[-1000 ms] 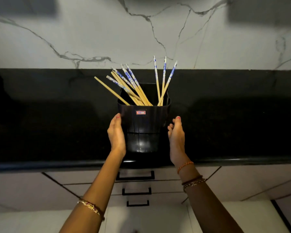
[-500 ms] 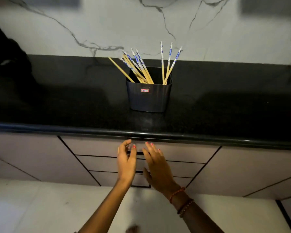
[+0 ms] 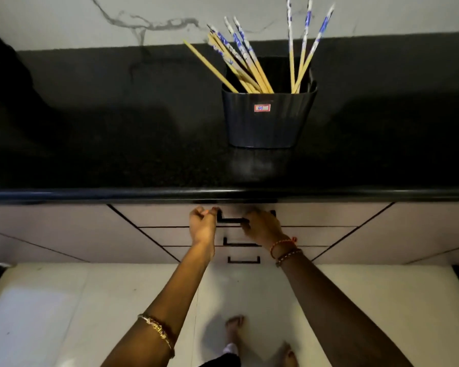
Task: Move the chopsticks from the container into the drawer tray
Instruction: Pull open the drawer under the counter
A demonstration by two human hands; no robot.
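A dark plastic container [image 3: 269, 125] with a small red sticker stands on the black countertop [image 3: 117, 144]. Several bamboo chopsticks [image 3: 245, 64] with blue-and-white tops lean out of it in two bunches. Below the counter edge is the top drawer [image 3: 164, 217], closed, with a black bar handle [image 3: 231, 220]. My left hand [image 3: 203, 225] curls around the handle's left end. My right hand [image 3: 263, 226] grips its right end. The drawer tray is hidden.
Two more drawers with black handles [image 3: 243, 260] sit under the top one, flanked by pale cabinet doors. A marble wall backs the counter. A dark object [image 3: 0, 64] fills the far left. My bare feet [image 3: 235, 327] stand on pale floor tiles.
Both hands left the container's sides, dropped below the counter edge and closed on the top drawer handle. The view tilted downward and moved closer.
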